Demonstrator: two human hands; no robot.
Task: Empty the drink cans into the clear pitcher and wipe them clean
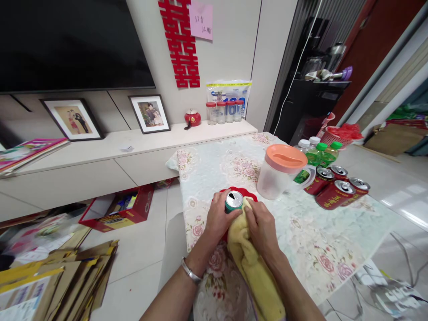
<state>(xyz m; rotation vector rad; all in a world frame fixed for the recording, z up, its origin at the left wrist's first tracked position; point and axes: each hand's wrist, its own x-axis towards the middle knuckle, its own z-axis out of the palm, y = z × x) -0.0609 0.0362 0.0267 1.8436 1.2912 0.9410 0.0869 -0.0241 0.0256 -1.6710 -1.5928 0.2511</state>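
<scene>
My left hand [216, 217] is wrapped round a green drink can [233, 201], whose silver top faces up with a dark opening in it. My right hand [262, 223] pinches a yellow cloth [257, 272] against the can's right side, near the rim. The rest of the cloth trails down between my forearms toward the table's near edge. Beneath the can lies a red scalloped tray or mat [252, 194], mostly covered by my hands and the cloth. A silver bracelet [191, 271] sits on my left wrist.
Right of my hands stands a frosted pitcher [272, 180] with an orange lid. Several red cans [334, 195] and green-capped and white-capped bottles [321, 154] stand beyond it on the flowered tablecloth [220, 162]. A red box [117, 209] and flattened cardboard [76, 276] lie on the floor left.
</scene>
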